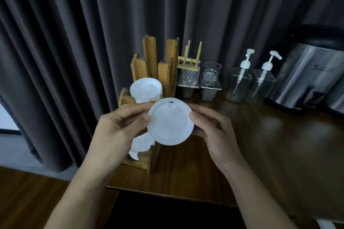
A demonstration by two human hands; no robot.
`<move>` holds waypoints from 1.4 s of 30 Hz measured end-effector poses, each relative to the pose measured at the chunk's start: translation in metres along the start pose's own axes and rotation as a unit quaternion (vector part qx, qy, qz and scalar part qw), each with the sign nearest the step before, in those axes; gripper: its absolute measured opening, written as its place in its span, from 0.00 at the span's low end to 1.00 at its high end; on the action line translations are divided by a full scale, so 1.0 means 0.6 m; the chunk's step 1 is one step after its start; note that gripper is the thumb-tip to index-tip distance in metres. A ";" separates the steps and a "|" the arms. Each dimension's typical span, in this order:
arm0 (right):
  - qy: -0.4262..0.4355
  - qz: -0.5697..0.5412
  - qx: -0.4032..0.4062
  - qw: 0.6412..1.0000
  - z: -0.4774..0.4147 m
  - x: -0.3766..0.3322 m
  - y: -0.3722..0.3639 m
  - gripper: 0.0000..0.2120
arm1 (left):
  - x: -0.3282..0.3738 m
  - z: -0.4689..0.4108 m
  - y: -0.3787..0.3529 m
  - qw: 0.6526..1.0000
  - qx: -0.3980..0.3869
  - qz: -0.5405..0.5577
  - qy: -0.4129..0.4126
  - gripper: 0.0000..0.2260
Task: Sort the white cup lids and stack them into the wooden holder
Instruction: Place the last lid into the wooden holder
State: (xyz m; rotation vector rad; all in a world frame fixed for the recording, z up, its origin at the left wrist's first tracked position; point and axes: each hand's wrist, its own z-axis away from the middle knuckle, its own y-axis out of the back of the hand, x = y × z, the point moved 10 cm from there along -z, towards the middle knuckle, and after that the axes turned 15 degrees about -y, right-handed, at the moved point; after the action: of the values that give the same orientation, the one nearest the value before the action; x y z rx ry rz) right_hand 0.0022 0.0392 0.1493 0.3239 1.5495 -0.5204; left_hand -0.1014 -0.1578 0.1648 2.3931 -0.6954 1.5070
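Lid in air between hands, flat face toward camera, sip hole at top; round, no long axis. Left hand pinches left rim, thumb in front, fingers curled behind. Right hand pinches right rim likewise. Holder just beyond and below lid, left hand nearer. Stack sits in middle slot, front lids lower. Likely next: tip lid flat, lower into slot.

The lid and the left hand cover the middle of the wooden holder, so only slivers of the lower lid stack show. The steel urn runs off the right edge, and its lettering is too blurred to read.
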 end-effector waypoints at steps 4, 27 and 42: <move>-0.023 0.028 0.004 0.999 0.000 0.024 -0.061 0.08 | -0.014 0.008 0.067 0.999 0.027 0.016 0.024 0.10; -0.166 0.064 0.130 0.975 -0.047 0.160 -0.093 0.06 | -0.172 -0.018 0.135 0.991 0.017 -0.086 0.101 0.08; -0.191 0.071 0.134 0.970 -0.062 0.195 -0.094 0.06 | -0.204 -0.023 0.151 0.983 0.017 -0.151 0.100 0.08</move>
State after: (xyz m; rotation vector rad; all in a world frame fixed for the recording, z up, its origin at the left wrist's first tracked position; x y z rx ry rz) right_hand -0.0648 -0.0029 0.0400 0.5058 1.0747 -0.6404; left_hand -0.2015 -0.1967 0.0562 2.2064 -0.2502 1.6041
